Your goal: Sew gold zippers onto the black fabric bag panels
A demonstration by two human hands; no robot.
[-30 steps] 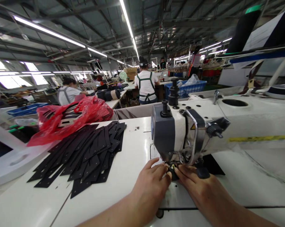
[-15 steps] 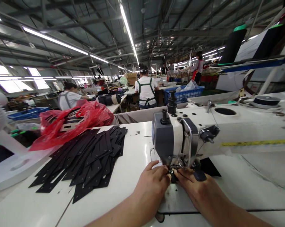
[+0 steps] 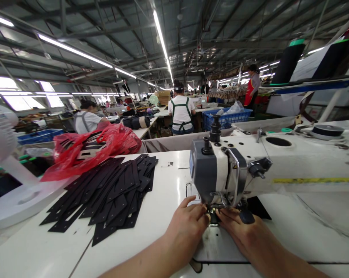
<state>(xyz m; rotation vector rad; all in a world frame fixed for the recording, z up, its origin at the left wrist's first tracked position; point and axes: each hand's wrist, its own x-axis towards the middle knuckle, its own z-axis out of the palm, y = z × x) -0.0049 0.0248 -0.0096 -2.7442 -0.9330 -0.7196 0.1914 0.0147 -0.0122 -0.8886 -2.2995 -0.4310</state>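
Flanking the black piece, left hand and right hand bunch fingers, I can't tell if pinching; looks light, bendy, best held left and right.

Sewing wkshp, judging by sewing mach & thread cones.

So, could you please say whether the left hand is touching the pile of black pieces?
No, the left hand is at the sewing machine, opposite the right hand, apart from the pile of black pieces.
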